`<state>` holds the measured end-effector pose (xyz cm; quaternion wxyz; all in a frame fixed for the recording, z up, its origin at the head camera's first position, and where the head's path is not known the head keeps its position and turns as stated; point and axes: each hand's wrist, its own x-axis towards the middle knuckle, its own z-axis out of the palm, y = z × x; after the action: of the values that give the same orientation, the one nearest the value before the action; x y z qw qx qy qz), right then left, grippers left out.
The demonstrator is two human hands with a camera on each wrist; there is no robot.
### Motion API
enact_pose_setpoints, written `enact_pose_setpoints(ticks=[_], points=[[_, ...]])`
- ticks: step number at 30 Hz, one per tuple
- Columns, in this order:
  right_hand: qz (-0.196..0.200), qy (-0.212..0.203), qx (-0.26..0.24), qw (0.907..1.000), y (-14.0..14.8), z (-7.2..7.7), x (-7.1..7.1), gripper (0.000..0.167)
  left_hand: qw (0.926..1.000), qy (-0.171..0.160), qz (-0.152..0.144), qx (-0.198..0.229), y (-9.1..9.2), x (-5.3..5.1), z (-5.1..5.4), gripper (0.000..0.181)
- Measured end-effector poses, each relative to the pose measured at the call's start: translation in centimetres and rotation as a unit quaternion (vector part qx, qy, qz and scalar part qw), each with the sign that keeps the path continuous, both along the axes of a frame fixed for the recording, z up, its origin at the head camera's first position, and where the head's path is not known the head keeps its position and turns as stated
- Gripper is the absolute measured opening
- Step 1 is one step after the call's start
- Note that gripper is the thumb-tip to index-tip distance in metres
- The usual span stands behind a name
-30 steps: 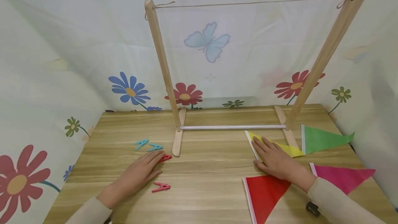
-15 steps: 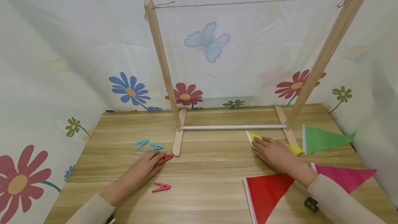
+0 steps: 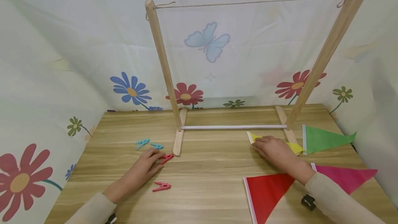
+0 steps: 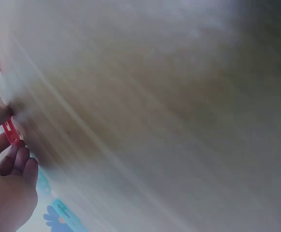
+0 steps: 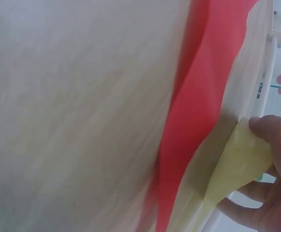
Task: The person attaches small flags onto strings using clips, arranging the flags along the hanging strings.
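In the head view my left hand (image 3: 144, 169) has its fingertips on a red clothespin (image 3: 167, 158). The left wrist view shows that red clothespin (image 4: 10, 130) between thumb and fingers, pinched. A second red clothespin (image 3: 161, 186) lies nearer me. Two blue clothespins (image 3: 142, 143) lie just beyond the left hand. My right hand (image 3: 276, 153) covers the middle of a yellow pennant (image 3: 294, 147) with a white edge. Thumb and fingers of the right hand pinch this yellow cloth (image 5: 239, 157) in the right wrist view, where it is partly lifted.
A wooden frame (image 3: 163, 58) with a string (image 3: 248, 2) across its top stands at the back. A red pennant (image 3: 266, 193), a pink pennant (image 3: 345, 176) and a green pennant (image 3: 326, 139) lie on the wooden table (image 3: 202, 182). A printed cloth hangs behind.
My right hand's fingers have curled from lying flat to gripping the yellow pennant, which has bunched. The left fingers have bent around the red clothespin, which has turned slightly.
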<state>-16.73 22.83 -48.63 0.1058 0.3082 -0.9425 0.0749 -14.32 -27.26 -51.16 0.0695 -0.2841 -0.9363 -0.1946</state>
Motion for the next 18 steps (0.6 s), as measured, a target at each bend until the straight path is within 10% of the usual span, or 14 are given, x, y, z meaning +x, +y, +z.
enact_pose_setpoints(ticks=[18], points=[[-0.033,0.019,-0.083,0.9958,0.90,0.13,0.23,0.019,0.9974,0.021,0.022,0.065,1.02,-0.17,0.97,0.031]])
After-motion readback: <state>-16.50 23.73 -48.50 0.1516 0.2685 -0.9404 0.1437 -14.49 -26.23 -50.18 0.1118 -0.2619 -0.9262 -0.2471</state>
